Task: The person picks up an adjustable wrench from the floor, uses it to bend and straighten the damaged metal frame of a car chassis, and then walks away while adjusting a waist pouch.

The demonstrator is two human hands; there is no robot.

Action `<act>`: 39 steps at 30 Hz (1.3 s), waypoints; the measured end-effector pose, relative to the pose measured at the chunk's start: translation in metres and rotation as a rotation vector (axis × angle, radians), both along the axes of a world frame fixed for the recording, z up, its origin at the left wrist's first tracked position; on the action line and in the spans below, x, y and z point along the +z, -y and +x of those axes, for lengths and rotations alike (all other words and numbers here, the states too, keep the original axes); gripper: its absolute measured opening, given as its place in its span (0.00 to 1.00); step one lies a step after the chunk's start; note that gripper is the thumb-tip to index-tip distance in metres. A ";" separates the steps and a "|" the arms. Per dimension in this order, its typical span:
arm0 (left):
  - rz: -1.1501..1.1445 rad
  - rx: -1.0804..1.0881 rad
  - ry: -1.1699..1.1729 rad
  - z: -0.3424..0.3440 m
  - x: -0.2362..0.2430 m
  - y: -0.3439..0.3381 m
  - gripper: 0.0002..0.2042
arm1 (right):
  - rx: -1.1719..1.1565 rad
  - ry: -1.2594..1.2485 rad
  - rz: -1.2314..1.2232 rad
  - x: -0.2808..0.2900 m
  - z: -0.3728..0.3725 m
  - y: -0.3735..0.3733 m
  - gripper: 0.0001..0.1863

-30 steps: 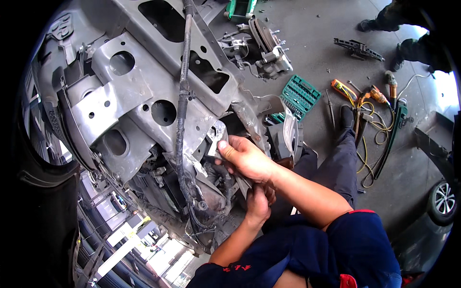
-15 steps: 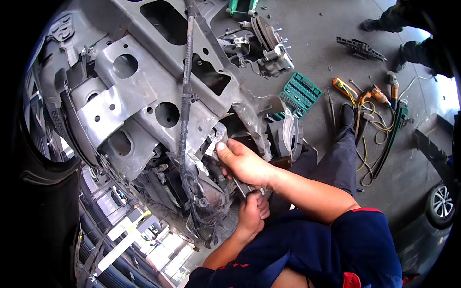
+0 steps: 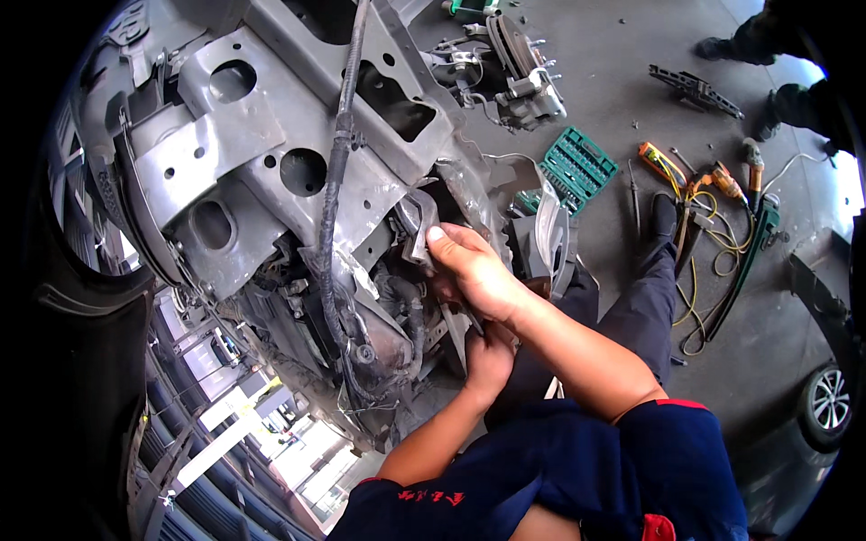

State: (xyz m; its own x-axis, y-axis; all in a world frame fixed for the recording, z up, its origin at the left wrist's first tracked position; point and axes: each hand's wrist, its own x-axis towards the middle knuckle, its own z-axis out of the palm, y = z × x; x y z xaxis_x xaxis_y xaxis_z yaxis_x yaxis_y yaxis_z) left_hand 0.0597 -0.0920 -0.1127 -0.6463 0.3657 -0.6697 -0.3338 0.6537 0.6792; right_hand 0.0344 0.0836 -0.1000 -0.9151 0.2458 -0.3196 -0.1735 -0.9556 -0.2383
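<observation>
My right hand is closed on a bent grey metal piece, thumb pressed along its edge. The piece lies against the torn front end of a stripped vehicle frame. Just below, my left hand is curled with its fingers wrapped out of sight. It touches or lies beside a narrow metal edge; what it grips is mostly hidden. Left of my hands, a dark wrapped cable crosses the frame, and a black hose bends beside crumpled metal.
On the floor lie a green socket set case, an orange power tool with yellow cords, a long green tool and a black jack-like part. A brake disc assembly is beyond the frame. Another person's legs stand at far right.
Both hands have moved up in the picture with the metal piece, which is turned to show a more angular side. My left hand is nearer my right. The view has shifted slightly.
</observation>
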 end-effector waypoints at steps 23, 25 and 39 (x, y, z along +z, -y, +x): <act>-0.083 0.258 0.455 0.000 0.117 -0.027 0.17 | 0.065 0.225 0.124 0.039 0.000 0.006 0.22; -0.115 0.253 0.520 -0.002 0.126 -0.031 0.17 | 0.065 0.228 0.129 0.039 0.001 0.004 0.22; 0.088 0.170 0.102 0.007 -0.012 -0.017 0.24 | 0.135 0.102 0.203 -0.003 -0.011 -0.003 0.22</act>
State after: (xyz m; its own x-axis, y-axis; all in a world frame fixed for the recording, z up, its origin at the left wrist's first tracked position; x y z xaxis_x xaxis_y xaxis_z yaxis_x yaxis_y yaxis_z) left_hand 0.0669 -0.0746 -0.1245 -0.6339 0.3172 -0.7054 -0.5046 0.5216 0.6880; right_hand 0.0232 0.0867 -0.1033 -0.9095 0.1919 -0.3688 -0.0127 -0.8995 -0.4368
